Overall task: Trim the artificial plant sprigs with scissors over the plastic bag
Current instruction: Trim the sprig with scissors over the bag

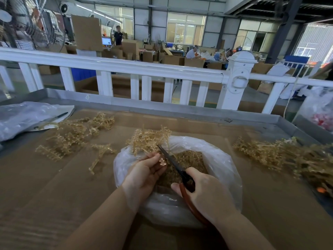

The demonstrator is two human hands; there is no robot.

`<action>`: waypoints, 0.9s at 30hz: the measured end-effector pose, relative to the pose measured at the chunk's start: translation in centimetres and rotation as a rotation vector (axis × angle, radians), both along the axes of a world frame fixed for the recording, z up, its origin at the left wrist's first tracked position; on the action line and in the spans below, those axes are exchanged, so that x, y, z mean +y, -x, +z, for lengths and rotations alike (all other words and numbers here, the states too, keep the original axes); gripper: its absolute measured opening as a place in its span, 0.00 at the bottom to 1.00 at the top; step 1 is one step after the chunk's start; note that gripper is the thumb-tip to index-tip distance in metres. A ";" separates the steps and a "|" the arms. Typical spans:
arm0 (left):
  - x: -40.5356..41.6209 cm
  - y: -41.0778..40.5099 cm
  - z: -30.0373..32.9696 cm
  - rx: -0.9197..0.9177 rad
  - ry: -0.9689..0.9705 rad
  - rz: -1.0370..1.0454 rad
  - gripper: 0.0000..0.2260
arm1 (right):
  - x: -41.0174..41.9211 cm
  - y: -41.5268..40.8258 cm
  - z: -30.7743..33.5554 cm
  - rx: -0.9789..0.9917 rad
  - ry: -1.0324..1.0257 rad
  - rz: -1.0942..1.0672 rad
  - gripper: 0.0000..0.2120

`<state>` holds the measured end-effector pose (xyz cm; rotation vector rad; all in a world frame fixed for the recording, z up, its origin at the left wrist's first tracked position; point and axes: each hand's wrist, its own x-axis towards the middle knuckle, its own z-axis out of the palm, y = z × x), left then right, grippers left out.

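Observation:
A clear plastic bag (216, 159) lies open on the cardboard-covered table, holding a heap of tan trimmed pieces (191, 159). Over its far rim my left hand (144, 174) pinches the stem of a tan artificial sprig (149, 139) that fans out away from me. My right hand (207, 193) grips scissors (173, 161) with dark blades and red-brown handles. The blades point up and left, their tips at the sprig's base just beyond my left fingertips.
Loose tan sprigs (72, 136) lie scattered on the left of the table; a bigger pile (288, 157) lies at the right. A crumpled plastic bag with a pen (27, 118) sits far left. A white railing (144, 69) runs behind the table's metal rim.

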<state>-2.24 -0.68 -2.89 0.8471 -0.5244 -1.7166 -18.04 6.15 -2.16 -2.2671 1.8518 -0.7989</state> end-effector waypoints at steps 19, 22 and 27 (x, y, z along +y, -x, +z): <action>0.3 0.2 0.4 0.053 -0.035 0.058 0.04 | 0.0 0.5 0.2 -0.063 -0.028 0.038 0.15; 0.2 0.2 0.5 0.048 -0.049 0.054 0.04 | 0.1 0.4 0.2 -0.025 -0.028 0.046 0.15; 0.0 0.0 0.4 0.036 -0.062 0.018 0.04 | 0.1 0.2 0.0 0.020 -0.014 0.027 0.17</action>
